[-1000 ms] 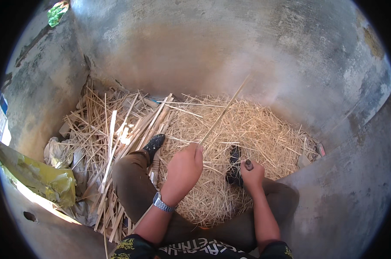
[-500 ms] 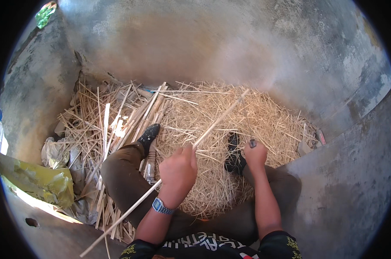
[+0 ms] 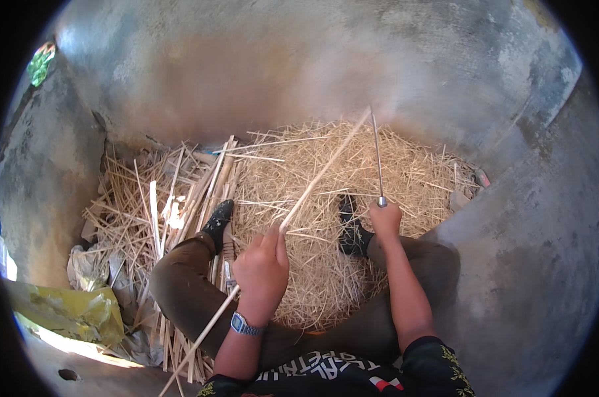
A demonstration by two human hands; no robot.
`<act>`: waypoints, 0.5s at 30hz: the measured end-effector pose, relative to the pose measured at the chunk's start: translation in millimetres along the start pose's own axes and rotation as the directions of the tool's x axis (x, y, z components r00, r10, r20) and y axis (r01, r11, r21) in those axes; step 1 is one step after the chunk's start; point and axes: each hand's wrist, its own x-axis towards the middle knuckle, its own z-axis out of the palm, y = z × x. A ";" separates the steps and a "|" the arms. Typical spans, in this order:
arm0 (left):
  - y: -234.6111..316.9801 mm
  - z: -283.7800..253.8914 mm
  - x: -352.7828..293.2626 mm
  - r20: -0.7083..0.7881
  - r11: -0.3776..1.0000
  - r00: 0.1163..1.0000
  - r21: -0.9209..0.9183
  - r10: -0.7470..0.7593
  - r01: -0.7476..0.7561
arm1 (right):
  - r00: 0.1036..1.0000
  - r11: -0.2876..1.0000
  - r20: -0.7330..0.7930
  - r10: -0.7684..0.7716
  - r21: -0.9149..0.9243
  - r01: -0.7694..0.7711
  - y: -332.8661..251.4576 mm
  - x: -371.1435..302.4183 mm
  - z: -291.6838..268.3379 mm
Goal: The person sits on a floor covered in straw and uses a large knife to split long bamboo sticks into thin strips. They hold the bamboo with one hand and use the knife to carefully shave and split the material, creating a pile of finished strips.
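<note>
My left hand (image 3: 262,268) is closed around the middle of a long, pale bamboo stick (image 3: 320,180). The stick slants from the lower left, past my wrist, up toward the far wall. In my right hand (image 3: 387,221) is a long, thin-bladed knife (image 3: 379,157) with a metal collar at its handle. Its narrow blade points away from me, seen nearly edge-on. The blade's tip appears close to the stick's far end; whether they touch I cannot tell. Most of the handle is hidden in my fist.
Thin shavings (image 3: 299,291) cover the floor between my legs. Bamboo strips (image 3: 207,188) are piled at the left, near a yellow sheet (image 3: 81,311). A grey concrete wall (image 3: 246,73) rises behind, with another wall (image 3: 518,258) close on the right.
The knife's blade has swung upward and now points toward the far wall. My left hand and the stick sit slightly farther left and lower, as the whole view has shifted.
</note>
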 end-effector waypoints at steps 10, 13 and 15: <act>14.4 -9.1 4.7 0.130 0.986 0.990 -0.147 -0.064 0.083 | 0.915 0.363 0.376 0.146 0.840 -0.403 -53.9 -26.8 -25.0; 20.1 -12.4 5.5 0.146 0.980 0.989 -0.193 -0.023 0.051 | 0.910 0.270 0.388 0.145 0.869 -0.414 -43.3 -19.1 -33.2; 20.8 -12.7 4.5 0.150 0.979 0.989 -0.202 0.004 0.027 | 0.899 0.137 0.405 0.166 0.894 -0.428 -45.2 -18.5 -34.7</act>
